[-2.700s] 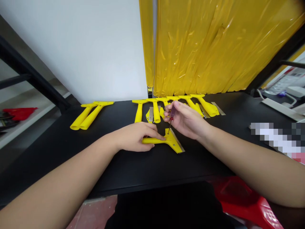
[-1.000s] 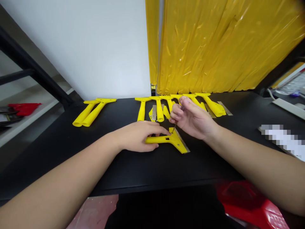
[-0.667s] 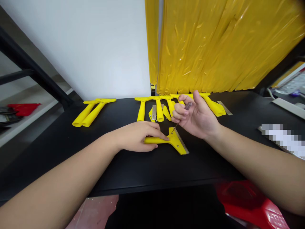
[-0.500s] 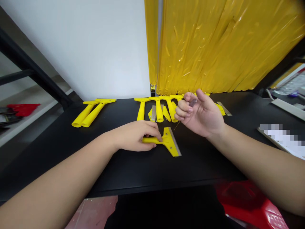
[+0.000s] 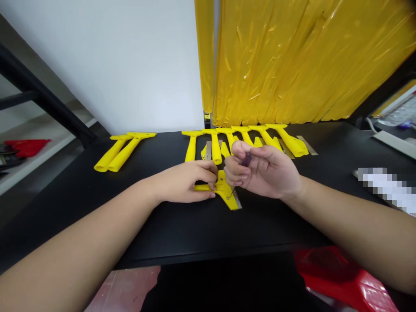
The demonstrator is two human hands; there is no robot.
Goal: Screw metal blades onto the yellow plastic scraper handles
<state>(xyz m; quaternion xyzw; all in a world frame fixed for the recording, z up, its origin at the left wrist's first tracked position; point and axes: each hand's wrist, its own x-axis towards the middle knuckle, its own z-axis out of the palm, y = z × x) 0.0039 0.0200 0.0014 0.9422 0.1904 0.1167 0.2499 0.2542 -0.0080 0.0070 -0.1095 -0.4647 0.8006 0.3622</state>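
Observation:
My left hand [image 5: 193,181] is closed round the handle of a yellow scraper [image 5: 223,187], pressing it flat on the black table. The scraper's head points right, with a metal blade along its edge and screws in its face. In my right hand [image 5: 260,168] is a screwdriver [image 5: 247,160] with a dark, see-through handle. Its thin shaft slants down to the left, and the tip is at the lower screw [image 5: 228,198] of the scraper head. The fingers hide part of the scraper's upper blade edge.
Behind my hands several yellow scrapers [image 5: 192,145] stand in a row, with loose blades [image 5: 307,145] and yellow plates among them. Two more scrapers [image 5: 131,149] lie at the left. A white board [image 5: 146,65] and yellow plastic sheeting [image 5: 292,56] back the black table [image 5: 182,234].
My right hand has moved left and down, bringing the screwdriver's tip onto the lower screw. The left hand keeps its hold on the scraper, which has shifted slightly.

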